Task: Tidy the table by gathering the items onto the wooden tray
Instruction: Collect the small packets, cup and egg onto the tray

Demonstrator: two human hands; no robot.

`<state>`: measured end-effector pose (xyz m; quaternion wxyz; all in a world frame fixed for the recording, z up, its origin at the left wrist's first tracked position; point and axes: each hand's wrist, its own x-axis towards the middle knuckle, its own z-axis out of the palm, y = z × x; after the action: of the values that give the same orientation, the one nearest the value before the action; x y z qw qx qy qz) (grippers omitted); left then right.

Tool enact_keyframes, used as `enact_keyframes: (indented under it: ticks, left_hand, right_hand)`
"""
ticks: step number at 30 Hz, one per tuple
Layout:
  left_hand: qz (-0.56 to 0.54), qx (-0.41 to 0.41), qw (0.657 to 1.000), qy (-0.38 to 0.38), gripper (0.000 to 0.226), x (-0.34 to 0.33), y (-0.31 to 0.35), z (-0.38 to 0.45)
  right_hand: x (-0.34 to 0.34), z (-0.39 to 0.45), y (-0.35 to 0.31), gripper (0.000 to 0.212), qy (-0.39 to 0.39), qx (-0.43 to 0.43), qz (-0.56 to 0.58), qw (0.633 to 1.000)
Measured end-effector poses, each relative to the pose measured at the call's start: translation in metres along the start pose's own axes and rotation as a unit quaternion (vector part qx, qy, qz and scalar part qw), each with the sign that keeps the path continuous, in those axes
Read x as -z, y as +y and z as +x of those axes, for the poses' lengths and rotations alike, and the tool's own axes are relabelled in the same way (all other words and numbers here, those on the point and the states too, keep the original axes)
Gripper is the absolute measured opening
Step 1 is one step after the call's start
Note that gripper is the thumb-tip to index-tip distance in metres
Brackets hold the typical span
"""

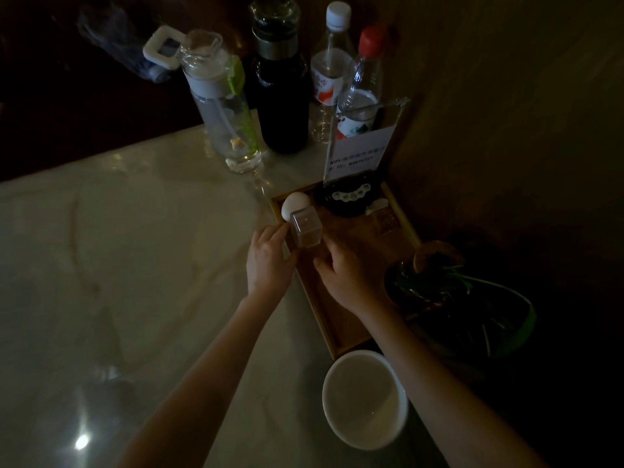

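Observation:
A wooden tray (pixel 324 319) lies along the table's right side. A small clear square box (pixel 306 229) stands upright at the tray's far-left corner, just in front of a white egg (pixel 293 204). My left hand (pixel 268 261) holds the box from the left with thumb and fingertips. From the right, my right hand (pixel 341 275) pinches the box with its fingers curled. Further back in the tray sit a dark round dish (pixel 347 201) and a small brown packet (pixel 386 219).
A white bowl (pixel 364 398) sits on the marble table (pixel 135 265) near the tray's front end. Behind the tray stand an acrylic sign (pixel 359 150), two plastic bottles (pixel 361 86), a black flask (pixel 282 86) and a clear water bottle (pixel 223 106). Green leaves (pixel 472 298) lie right.

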<state>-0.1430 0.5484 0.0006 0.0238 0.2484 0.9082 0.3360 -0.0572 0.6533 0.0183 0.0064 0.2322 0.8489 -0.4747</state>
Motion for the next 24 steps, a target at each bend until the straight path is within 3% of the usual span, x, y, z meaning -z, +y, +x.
enact_keyframes:
  ticks: [10,12,15,19,24]
  left_hand:
    - [0.044,-0.041,0.998,-0.019,0.044,0.008,-0.002,0.001]
    - [0.084,-0.073,0.993,-0.041,0.042,0.015,-0.005,0.0]
    - [0.155,-0.135,0.976,-0.077,0.033,0.029,-0.01,-0.003]
    - [0.261,-0.233,0.932,-0.092,0.02,0.054,-0.018,-0.012]
    - [0.307,-0.215,0.923,-0.082,0.047,0.098,-0.031,-0.03]
  right_hand:
    - [0.0,-0.001,0.0,0.048,-0.018,-0.003,-0.041,0.999]
    - [0.001,-0.002,0.0,0.049,-0.023,-0.011,-0.093,0.995]
    - [0.009,-0.008,-0.005,0.044,-0.037,-0.003,-0.259,0.965]
    - [0.017,-0.021,-0.021,0.034,-0.029,0.078,-0.347,0.934]
    - [0.009,-0.031,-0.055,0.036,-0.025,0.189,-0.387,0.902]
